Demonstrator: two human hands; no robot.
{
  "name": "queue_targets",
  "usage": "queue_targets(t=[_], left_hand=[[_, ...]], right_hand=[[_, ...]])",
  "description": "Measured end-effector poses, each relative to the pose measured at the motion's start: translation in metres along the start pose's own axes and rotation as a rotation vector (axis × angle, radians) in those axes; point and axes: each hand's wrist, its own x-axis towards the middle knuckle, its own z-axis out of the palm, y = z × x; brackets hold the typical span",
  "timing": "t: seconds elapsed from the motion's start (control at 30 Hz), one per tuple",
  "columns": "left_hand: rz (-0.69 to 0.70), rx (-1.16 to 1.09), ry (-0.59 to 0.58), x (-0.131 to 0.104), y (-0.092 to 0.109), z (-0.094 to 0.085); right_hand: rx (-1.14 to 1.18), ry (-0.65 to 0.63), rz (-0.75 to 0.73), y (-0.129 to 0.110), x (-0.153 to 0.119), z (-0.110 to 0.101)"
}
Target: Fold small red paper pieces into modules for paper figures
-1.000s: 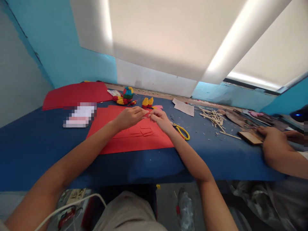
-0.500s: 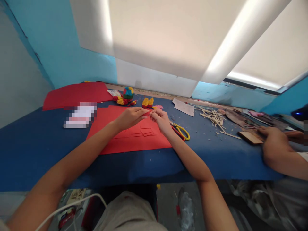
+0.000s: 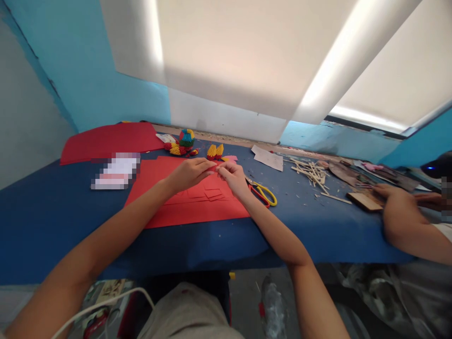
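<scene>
My left hand (image 3: 191, 173) and my right hand (image 3: 231, 175) meet above a large red sheet (image 3: 176, 215) on the blue table. Between their fingertips is a small piece of red paper (image 3: 213, 167), gripped from both sides and mostly hidden by the fingers. Several small cut red paper pieces (image 3: 213, 194) lie on the sheet just below the hands. Scissors (image 3: 265, 194) with red and yellow handles rest beside my right wrist. Behind the hands stand two yellow and red folded-paper pieces (image 3: 215, 152).
More red sheets (image 3: 109, 141) lie at the back left, near a blurred pale object (image 3: 116, 172). A multicoloured paper figure (image 3: 186, 139) stands at the back. Thin wooden sticks (image 3: 312, 173) and a wooden block (image 3: 365, 201) are at the right, beside another person's hand (image 3: 388, 190).
The view has shifted slightly. My fingers have moved a little around the small red paper, which stays held between both hands.
</scene>
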Motion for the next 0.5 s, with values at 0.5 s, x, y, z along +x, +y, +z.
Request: queue_targets(t=[0.5], left_hand=[[0.036, 0.016, -0.046, 0.0008, 0.0026, -0.0030]], right_hand=[[-0.096, -0.163, 0.031, -0.0097, 0.0002, -0.0085]])
